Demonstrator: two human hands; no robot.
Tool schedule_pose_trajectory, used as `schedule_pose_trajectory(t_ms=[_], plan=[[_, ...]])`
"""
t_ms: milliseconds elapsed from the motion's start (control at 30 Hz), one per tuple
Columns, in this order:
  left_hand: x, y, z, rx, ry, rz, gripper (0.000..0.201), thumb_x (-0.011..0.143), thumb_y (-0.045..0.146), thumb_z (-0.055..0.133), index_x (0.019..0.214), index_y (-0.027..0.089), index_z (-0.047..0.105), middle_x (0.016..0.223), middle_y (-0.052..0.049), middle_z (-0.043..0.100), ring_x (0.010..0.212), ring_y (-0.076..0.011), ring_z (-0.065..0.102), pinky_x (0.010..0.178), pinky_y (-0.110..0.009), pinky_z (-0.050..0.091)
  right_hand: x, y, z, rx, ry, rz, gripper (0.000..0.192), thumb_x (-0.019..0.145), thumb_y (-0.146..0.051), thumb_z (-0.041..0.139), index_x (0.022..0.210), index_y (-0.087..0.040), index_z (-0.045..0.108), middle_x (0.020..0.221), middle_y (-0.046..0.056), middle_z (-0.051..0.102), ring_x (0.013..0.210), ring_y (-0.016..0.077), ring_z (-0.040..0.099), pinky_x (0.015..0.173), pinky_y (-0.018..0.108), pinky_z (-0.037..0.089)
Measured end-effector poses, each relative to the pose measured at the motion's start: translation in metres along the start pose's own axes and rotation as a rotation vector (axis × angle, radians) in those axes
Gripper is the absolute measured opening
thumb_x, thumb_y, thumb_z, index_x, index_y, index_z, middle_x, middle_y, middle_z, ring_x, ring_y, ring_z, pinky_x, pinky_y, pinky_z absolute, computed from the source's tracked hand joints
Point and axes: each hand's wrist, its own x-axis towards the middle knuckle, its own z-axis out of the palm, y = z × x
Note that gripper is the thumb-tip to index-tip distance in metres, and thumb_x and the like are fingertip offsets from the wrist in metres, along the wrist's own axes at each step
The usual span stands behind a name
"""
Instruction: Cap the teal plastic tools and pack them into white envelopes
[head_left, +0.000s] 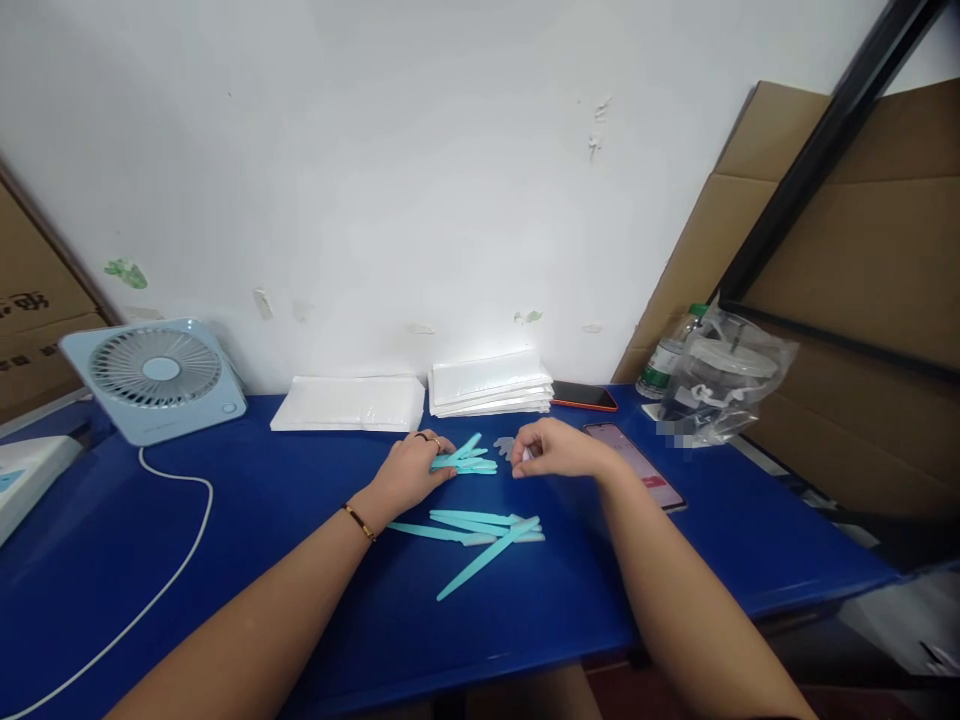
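Observation:
My left hand (412,470) is closed on one end of a bunch of turquoise eyebrow razors (476,465) lying on the blue table, the free ends fanned out to the right. My right hand (551,448) is in a pinch just right of them, with a small whitish piece (527,455) at the fingertips that looks like a blade cap. Beside those fingers lie more small translucent pieces (504,447), partly hidden. Nearer to me, several more turquoise razors (487,560) with pale caps on one end lie loosely crossed.
Two stacks of white packets, a left one (347,404) and a right one (491,388), stand against the wall. Two phones, a red-edged one (583,397) and a lit one (637,462), lie to the right. A blue fan (161,375) with a white cable (196,540) occupies the left; a bottle (671,355) and a bagged cup (724,385) stand far right.

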Motion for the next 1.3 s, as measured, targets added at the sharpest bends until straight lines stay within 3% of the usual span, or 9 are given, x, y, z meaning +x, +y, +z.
schedule_pose_trajectory(t_ms=[167, 400, 500, 633, 800, 933, 1033, 1200, 1300], plan=[[-0.002, 0.000, -0.002, -0.083, -0.010, 0.132, 0.031, 0.085, 0.037, 0.050, 0.112, 0.027, 0.061, 0.109, -0.003, 0.059, 0.101, -0.0199, 0.052, 0.089, -0.030, 0.041, -0.006, -0.013, 0.002, -0.052, -0.361, -0.077, 0.037, 0.056, -0.042, 0.078, 0.083, -0.017, 0.070, 0.070, -0.001, 0.060, 0.061, 0.0109, 0.051, 0.052, 0.020, 0.037], [-0.008, 0.014, -0.012, -0.127, 0.096, 0.086, 0.043, 0.083, 0.045, 0.052, 0.120, 0.023, 0.055, 0.115, -0.006, 0.057, 0.108, -0.0226, 0.049, 0.089, -0.033, 0.041, 0.000, -0.009, 0.008, -0.079, -0.452, -0.039, 0.022, 0.063, -0.031, 0.074, 0.077, -0.015, 0.069, 0.067, -0.002, 0.060, 0.058, 0.0096, 0.050, 0.053, 0.020, 0.037], [-0.015, 0.028, -0.018, -0.182, 0.047, 0.132, 0.035, 0.089, 0.045, 0.041, 0.108, 0.024, 0.061, 0.103, -0.003, 0.063, 0.094, -0.0185, 0.056, 0.078, -0.027, 0.044, 0.000, -0.011, 0.007, -0.044, -0.356, -0.073, 0.023, 0.068, -0.034, 0.070, 0.079, -0.014, 0.069, 0.065, -0.002, 0.058, 0.057, 0.0094, 0.049, 0.053, 0.020, 0.037], [-0.019, 0.037, -0.017, -0.119, -0.085, 0.110, 0.026, 0.086, 0.041, 0.047, 0.091, 0.025, 0.067, 0.085, 0.000, 0.068, 0.075, -0.0164, 0.059, 0.063, -0.025, 0.041, 0.002, -0.012, 0.007, -0.062, -0.082, -0.141, 0.022, 0.072, -0.036, 0.067, 0.079, -0.015, 0.068, 0.074, 0.000, 0.058, 0.061, 0.0095, 0.048, 0.055, 0.020, 0.037], [-0.010, 0.024, -0.016, -0.001, 0.060, 0.064, 0.022, 0.085, 0.029, 0.047, 0.084, 0.022, 0.067, 0.086, -0.003, 0.067, 0.083, -0.0193, 0.058, 0.072, -0.029, 0.041, 0.008, 0.006, 0.004, -0.113, 0.131, -0.014, 0.014, 0.073, -0.029, 0.066, 0.075, -0.015, 0.066, 0.076, 0.003, 0.062, 0.062, 0.0115, 0.052, 0.056, 0.021, 0.038], [-0.006, 0.014, -0.013, 0.036, 0.059, 0.058, 0.021, 0.081, 0.032, 0.054, 0.095, 0.024, 0.067, 0.098, -0.003, 0.065, 0.094, -0.0219, 0.055, 0.079, -0.032, 0.041, 0.007, 0.015, 0.001, -0.155, 0.215, 0.074, 0.007, 0.070, -0.021, 0.066, 0.074, -0.015, 0.067, 0.071, 0.004, 0.065, 0.063, 0.0135, 0.055, 0.057, 0.022, 0.039], [-0.006, 0.011, -0.009, 0.023, 0.061, 0.059, 0.029, 0.078, 0.033, 0.059, 0.105, 0.025, 0.063, 0.103, -0.003, 0.063, 0.098, -0.0222, 0.054, 0.083, -0.032, 0.042, 0.001, 0.002, 0.002, -0.125, 0.108, 0.011, 0.013, 0.070, -0.026, 0.067, 0.077, -0.016, 0.068, 0.077, 0.003, 0.065, 0.066, 0.0135, 0.056, 0.057, 0.022, 0.039], [-0.007, 0.012, -0.007, 0.004, 0.047, 0.056, 0.027, 0.077, 0.030, 0.059, 0.103, 0.023, 0.062, 0.101, -0.004, 0.063, 0.095, -0.0210, 0.056, 0.083, -0.031, 0.043, -0.006, -0.025, 0.015, -0.207, -0.310, 0.043, 0.020, 0.060, -0.030, 0.073, 0.074, -0.016, 0.069, 0.068, 0.000, 0.062, 0.059, 0.0120, 0.053, 0.051, 0.021, 0.036], [-0.010, 0.019, -0.012, -0.029, 0.087, 0.077, 0.024, 0.080, 0.036, 0.057, 0.099, 0.022, 0.063, 0.099, -0.004, 0.064, 0.093, -0.0202, 0.057, 0.080, -0.029, 0.043, -0.003, -0.029, 0.024, -0.263, -0.281, 0.067, 0.014, 0.058, -0.019, 0.070, 0.072, -0.016, 0.067, 0.068, 0.000, 0.061, 0.057, 0.0107, 0.052, 0.049, 0.020, 0.034]])
